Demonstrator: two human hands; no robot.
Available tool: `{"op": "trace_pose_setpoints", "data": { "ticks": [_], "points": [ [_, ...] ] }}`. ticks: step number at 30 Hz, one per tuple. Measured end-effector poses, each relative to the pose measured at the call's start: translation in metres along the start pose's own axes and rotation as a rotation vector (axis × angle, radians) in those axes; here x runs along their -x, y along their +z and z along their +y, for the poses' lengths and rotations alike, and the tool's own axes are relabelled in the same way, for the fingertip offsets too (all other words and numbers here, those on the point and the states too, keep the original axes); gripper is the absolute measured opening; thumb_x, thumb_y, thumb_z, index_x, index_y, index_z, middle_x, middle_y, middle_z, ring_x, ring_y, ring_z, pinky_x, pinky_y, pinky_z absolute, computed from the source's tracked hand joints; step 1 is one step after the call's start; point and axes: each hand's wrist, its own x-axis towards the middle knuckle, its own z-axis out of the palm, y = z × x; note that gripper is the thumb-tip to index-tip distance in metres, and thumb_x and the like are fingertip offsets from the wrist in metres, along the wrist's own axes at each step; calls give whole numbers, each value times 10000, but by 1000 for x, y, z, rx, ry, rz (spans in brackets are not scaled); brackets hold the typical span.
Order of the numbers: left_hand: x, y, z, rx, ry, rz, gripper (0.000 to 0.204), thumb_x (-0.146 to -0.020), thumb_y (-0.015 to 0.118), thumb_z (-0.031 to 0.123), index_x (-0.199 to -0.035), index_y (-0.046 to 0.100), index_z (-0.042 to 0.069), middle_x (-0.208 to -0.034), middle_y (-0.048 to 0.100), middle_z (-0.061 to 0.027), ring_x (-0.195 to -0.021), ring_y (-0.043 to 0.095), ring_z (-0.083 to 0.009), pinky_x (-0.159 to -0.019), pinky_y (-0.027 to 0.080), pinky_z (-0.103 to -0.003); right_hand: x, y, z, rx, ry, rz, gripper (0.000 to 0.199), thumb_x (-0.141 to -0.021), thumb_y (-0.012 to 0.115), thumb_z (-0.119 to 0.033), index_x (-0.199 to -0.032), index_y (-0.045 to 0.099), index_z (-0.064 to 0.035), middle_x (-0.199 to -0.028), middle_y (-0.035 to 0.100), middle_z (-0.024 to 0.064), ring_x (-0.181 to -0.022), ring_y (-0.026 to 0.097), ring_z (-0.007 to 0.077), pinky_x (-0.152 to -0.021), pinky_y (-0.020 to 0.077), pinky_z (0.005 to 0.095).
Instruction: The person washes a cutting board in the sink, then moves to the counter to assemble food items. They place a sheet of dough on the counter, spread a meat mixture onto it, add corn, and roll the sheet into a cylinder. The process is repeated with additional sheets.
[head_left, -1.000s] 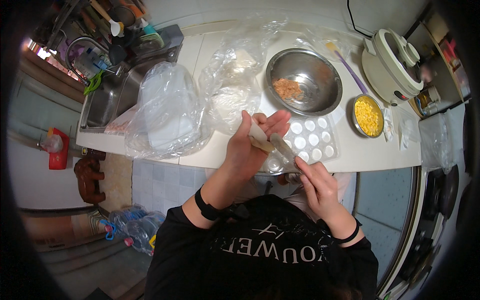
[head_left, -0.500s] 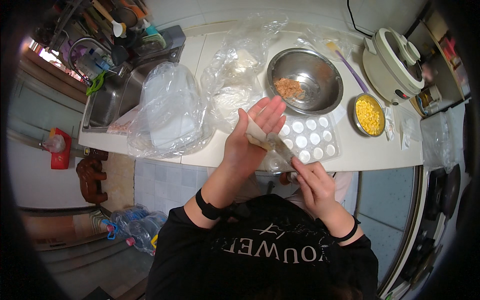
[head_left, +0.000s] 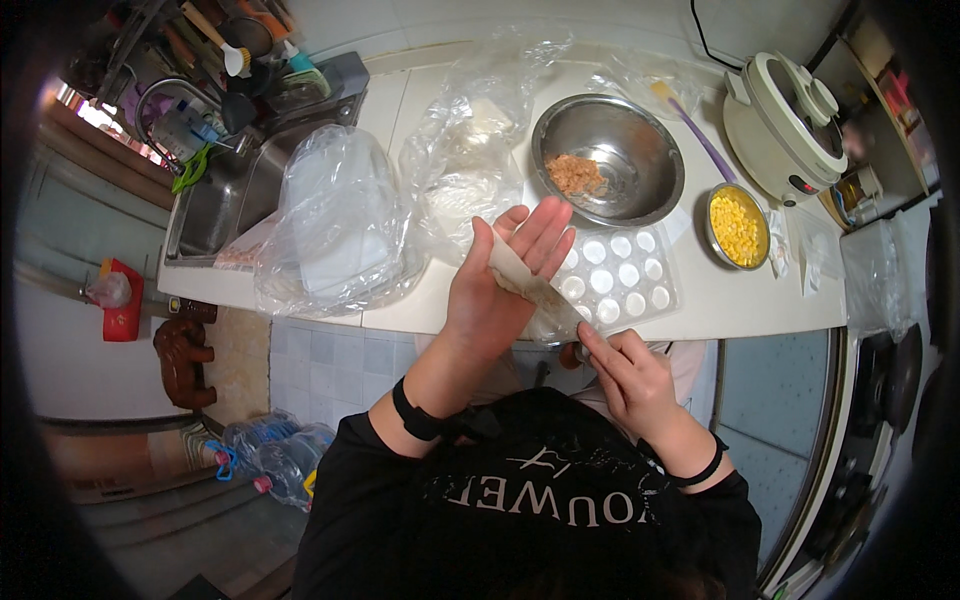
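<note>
My left hand (head_left: 500,285) is raised palm up over the counter's near edge, its fingers stretched out. A pale, thin dumpling wrapper (head_left: 510,264) lies across the palm and finger bases, beside the thumb. My right hand (head_left: 630,375) grips a flat metal filling spreader (head_left: 557,308), its index finger stretched along it. The tool's far end meets the wrapper; any filling there is too blurred to make out. Beyond both hands, pinkish minced filling (head_left: 575,175) sits at the left side of a steel bowl (head_left: 640,205). A clear plastic tray (head_left: 672,290) with round white-bottomed cups lies nearer me.
A small bowl of corn kernels (head_left: 738,232) stands at the right, near a purple-handled spatula (head_left: 705,140) and a pale rice cooker (head_left: 785,125). Clear plastic bags cover a white block-like package (head_left: 345,220) and floury wrappers (head_left: 460,190). At far left is a sink (head_left: 225,200).
The spreader has tilted lower and flatter against the wrapper, and my right hand has shifted slightly down. My left hand stays nearly in place.
</note>
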Motion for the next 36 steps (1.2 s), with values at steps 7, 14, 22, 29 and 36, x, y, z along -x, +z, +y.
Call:
{"op": "trace_pose_setpoints", "data": {
  "ticks": [7, 14, 22, 29, 36],
  "points": [
    [3, -4, -2, -31, -20, 151, 388, -965, 326, 451, -796, 456, 126, -852, 586, -60, -1083, 526, -253, -1037, 336, -406, 2, -10, -6, 84, 0, -149, 560, -715, 606, 15, -1259, 522, -88, -791, 493, 84, -491, 544, 225, -448, 463, 331],
    [7, 16, -4, -83, -61, 325, 357, -981, 344, 382, -743, 447, 136, -707, 477, 20, -893, 562, -136, -974, 411, -342, -1, -9, -8, 56, 0, -144, 540, -730, 614, 8, -1254, 526, -83, -801, 501, 87, -497, 541, 226, -448, 459, 335],
    [1, 7, 2, 103, 0, 296, 373, -974, 343, 397, -740, 463, 132, -836, 554, -25, -1018, 541, -193, -1056, 352, -392, -5, -17, -14, -44, 38, 16, 400, -788, 603, 28, -1183, 578, -28, -740, 491, 79, -518, 520, 189, -481, 449, 302],
    [2, 6, 4, 125, -19, 197, 381, -972, 345, 402, -719, 445, 134, -768, 543, 6, -961, 561, -144, -1042, 364, -377, -4, -15, -14, -109, 43, -17, 391, -788, 604, 23, -1176, 578, -20, -739, 492, 86, -512, 521, 197, -476, 449, 308],
    [6, 15, 1, -113, -34, 201, 373, -975, 354, 398, -709, 421, 146, -662, 451, 32, -742, 526, -108, -988, 404, -368, -3, -16, -13, 27, 12, -143, 509, -743, 608, 11, -1242, 526, -50, -745, 464, 87, -473, 518, 225, -432, 452, 329]
  ]
}}
